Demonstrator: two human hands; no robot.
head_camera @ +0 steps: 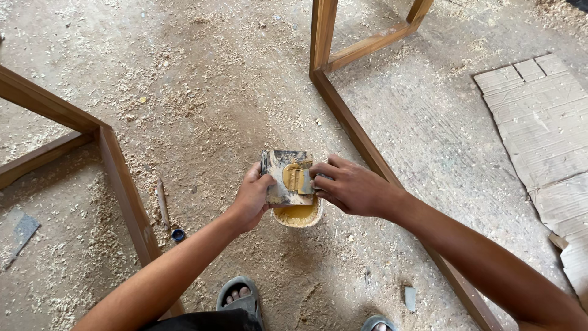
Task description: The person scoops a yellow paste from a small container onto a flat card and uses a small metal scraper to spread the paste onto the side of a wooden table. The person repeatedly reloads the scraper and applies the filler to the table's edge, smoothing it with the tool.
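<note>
One tub half-hidden under board

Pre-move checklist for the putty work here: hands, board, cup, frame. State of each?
1. Left hand grips the edge of the flat board: ok.
2. Right hand presses a small scraper on the board: ok.
3. Yellow putty sits on the board: ok.
4. Cup of yellow paste directly under the board, upright: ok.
5. Wooden frame beside the right hand, not touched: ok.
6. Amount of paste left in the cup: cannot tell.
</note>
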